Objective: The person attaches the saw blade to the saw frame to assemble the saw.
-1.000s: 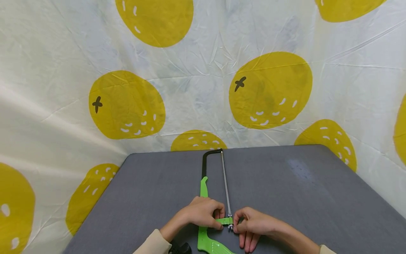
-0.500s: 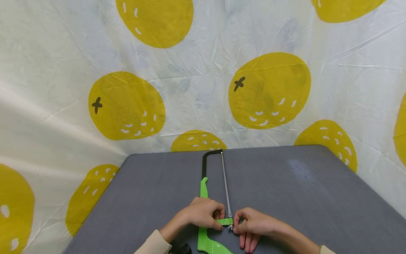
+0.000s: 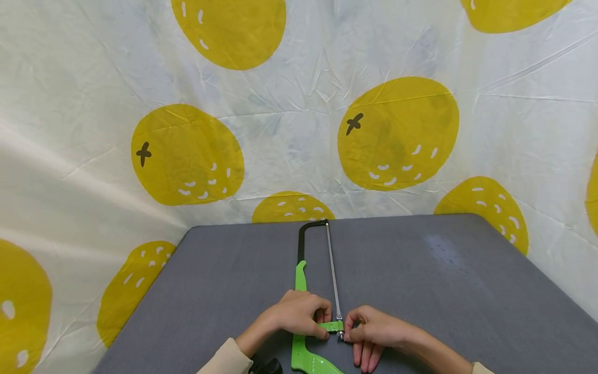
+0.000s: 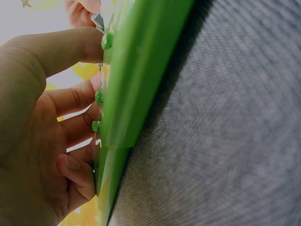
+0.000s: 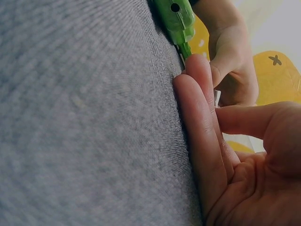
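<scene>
A hacksaw (image 3: 300,278) with a green handle and black front frame lies flat on the grey table, its thin blade (image 3: 332,270) on the right side. My left hand (image 3: 301,313) holds the green crosspiece (image 3: 333,326) at the blade's near end, thumb on the near side and fingers on the far side. Just below that crosspiece is a small metal wing nut (image 3: 340,336), which the thumb and index finger of my right hand (image 3: 376,328) pinch. The other right fingers (image 5: 200,122) lie extended along the cloth in the right wrist view.
The grey cloth-covered table (image 3: 420,280) extends to both sides of the saw. A white curtain (image 3: 289,140) with yellow fruit prints hangs behind and at the sides. A black object (image 3: 267,366) sits by the left wrist at the bottom edge.
The wing nut's wings stand at a different angle than half a second ago, so it has turned a little. Both hands and the hacksaw have stayed in place.
</scene>
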`<state>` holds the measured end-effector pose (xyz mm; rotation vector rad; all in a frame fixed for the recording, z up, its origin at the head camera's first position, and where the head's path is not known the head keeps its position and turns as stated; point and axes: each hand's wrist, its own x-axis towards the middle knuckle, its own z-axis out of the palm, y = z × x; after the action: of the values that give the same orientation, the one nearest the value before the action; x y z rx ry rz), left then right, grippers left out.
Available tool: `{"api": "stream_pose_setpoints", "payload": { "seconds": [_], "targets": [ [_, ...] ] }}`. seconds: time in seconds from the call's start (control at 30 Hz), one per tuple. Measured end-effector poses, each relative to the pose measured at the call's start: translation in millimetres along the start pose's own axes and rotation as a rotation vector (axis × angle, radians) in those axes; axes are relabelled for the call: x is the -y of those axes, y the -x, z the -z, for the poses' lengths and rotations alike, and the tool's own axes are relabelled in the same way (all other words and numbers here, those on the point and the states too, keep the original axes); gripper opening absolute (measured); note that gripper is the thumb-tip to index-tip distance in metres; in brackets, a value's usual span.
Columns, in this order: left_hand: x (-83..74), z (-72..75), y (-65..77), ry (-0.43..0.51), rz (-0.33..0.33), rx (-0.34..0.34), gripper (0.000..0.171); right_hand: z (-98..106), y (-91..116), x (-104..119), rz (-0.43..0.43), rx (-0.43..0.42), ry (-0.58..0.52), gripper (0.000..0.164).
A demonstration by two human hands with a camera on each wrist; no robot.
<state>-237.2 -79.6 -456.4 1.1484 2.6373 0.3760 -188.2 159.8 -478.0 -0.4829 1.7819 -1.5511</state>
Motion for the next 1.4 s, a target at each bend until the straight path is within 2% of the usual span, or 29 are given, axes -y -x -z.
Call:
{"api": "stream_pose_setpoints", "payload": {
  "seconds": [0.27, 0.77, 1.03, 1.4],
  "targets": [
    [-2.0, 2.4, 0.8, 0.030, 0.016, 0.016, 0.019, -0.6, -0.2, -0.9, 0.003, -0.015, 0.013, 0.011],
    [-1.9, 0.1, 0.9, 0.007, 0.018, 0.005, 0.019, -0.2, 0.2, -2.6, 0.012, -0.007, 0.014, 0.010],
    [-0.2, -1.4, -0.6, 0.017, 0.011, 0.004, 0.019, -1.8, 0.1, -2.8, 0.027, -0.026, 0.037, 0.017],
    [-2.7, -1.4, -0.2, -0.036, 0.014, -0.015, 0.020, -3.7, 1.7, -0.2, 0.028, -0.036, 0.035, 0.021]
  ]
}}
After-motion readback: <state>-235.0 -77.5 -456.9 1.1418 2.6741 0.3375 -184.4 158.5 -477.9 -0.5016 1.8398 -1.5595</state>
